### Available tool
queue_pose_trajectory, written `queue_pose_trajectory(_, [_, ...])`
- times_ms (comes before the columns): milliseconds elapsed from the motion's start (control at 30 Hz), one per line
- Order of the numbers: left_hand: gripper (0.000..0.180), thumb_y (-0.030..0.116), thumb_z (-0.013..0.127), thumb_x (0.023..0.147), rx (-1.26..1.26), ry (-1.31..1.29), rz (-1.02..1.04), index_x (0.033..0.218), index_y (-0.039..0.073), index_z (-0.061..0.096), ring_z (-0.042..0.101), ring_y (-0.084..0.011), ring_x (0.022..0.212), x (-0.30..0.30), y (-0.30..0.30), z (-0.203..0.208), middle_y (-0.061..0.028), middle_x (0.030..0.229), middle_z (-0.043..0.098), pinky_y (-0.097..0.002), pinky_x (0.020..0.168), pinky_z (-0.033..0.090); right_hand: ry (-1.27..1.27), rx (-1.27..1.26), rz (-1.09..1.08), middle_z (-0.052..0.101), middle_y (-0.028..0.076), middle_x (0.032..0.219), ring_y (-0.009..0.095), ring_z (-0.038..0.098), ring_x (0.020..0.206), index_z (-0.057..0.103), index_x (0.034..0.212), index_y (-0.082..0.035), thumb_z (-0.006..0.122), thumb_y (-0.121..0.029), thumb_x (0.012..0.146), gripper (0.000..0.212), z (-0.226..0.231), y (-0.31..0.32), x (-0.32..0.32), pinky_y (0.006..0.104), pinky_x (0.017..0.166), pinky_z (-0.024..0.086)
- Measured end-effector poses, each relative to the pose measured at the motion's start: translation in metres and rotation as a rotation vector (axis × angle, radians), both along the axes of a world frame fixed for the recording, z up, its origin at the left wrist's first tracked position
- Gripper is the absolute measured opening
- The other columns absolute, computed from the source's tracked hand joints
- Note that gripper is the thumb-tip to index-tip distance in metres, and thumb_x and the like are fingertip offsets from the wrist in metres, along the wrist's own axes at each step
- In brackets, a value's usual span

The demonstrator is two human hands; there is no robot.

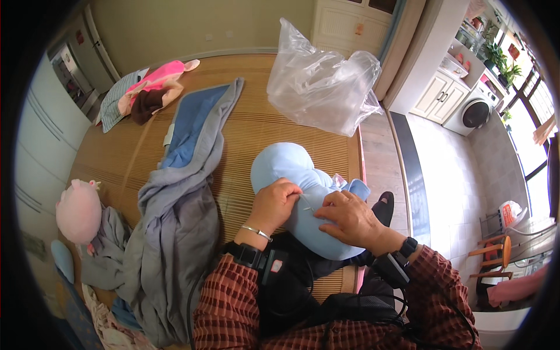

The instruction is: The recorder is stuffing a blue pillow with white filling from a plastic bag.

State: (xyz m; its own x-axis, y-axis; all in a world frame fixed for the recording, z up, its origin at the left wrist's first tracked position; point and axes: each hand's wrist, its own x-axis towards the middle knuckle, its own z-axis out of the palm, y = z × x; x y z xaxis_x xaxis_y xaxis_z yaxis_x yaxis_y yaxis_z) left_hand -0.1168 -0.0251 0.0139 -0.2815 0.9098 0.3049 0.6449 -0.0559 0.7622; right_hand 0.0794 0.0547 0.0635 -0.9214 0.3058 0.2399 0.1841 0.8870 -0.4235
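A light blue stuffed plush (280, 163), with rounded bulging ends, lies across my lap and the mat's edge. My left hand (275, 204) is closed, with thumb and fingertips pinching its fabric near the middle. Opposite it, my right hand (353, 219) has bent fingers gripping the same surface. A small white strip or thread (308, 208) shows on the fabric between my fingertips; I cannot tell exactly what it is. Past my right fingers, a pale blue flap (357, 188) and a small tag stick out from the plush.
A crumpled clear plastic bag (324, 87) sits beyond the plush on the woven mat (245, 131). To the left stretches a grey and blue blanket (175, 233), with a pink plush (79, 211) beside it. Folded pink and striped cloths (146, 93) lie at the far left.
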Motion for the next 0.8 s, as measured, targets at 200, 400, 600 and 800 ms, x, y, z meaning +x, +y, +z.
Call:
queue_pose_trajectory(200, [0.008, 0.003, 0.063, 0.074, -0.027, 0.025, 0.010, 0.082, 0.003, 0.065, 0.061, -0.0247, 0.072, 0.004, -0.002, 0.005, -0.0083, 0.080, 0.062, -0.0310, 0.065, 0.049, -0.147, 0.191, 0.016, 0.054, 0.007, 0.091, 0.026, 0.053, 0.089, 0.067, 0.093, -0.013, 0.069, -0.028, 0.071, 0.026, -0.001, -0.006, -0.002, 0.0388, 0.078, 0.044])
queue_pose_trajectory(400, [0.007, 0.005, 0.063, 0.074, -0.034, 0.022, 0.013, 0.081, 0.003, 0.065, 0.061, -0.0252, 0.072, 0.005, 0.000, 0.005, -0.0087, 0.081, 0.063, -0.0317, 0.065, 0.049, 0.039, 0.053, 0.021, 0.056, 0.009, 0.083, 0.028, 0.057, 0.079, 0.064, 0.089, -0.011, 0.069, -0.027, 0.071, 0.025, -0.008, 0.009, -0.012, 0.0387, 0.070, 0.047])
queue_pose_trajectory(600, [0.008, 0.005, 0.064, 0.073, -0.007, 0.107, 0.015, 0.081, 0.005, 0.065, 0.061, -0.0255, 0.072, 0.009, 0.000, 0.009, -0.0083, 0.081, 0.063, -0.0324, 0.064, 0.049, -0.068, 0.098, -0.108, 0.056, 0.009, 0.083, 0.027, 0.059, 0.082, 0.061, 0.085, -0.010, 0.066, -0.019, 0.073, 0.016, -0.013, -0.002, -0.032, 0.0383, 0.070, 0.048])
queue_pose_trajectory(800, [0.008, 0.005, 0.064, 0.073, -0.014, 0.106, 0.022, 0.080, 0.004, 0.065, 0.062, -0.0257, 0.071, 0.010, 0.001, 0.008, -0.0084, 0.080, 0.063, -0.0324, 0.064, 0.049, 0.059, 0.133, 0.112, 0.055, 0.008, 0.080, 0.027, 0.058, 0.078, 0.058, 0.081, -0.007, 0.057, -0.012, 0.078, 0.006, -0.020, 0.006, -0.030, 0.0370, 0.068, 0.048])
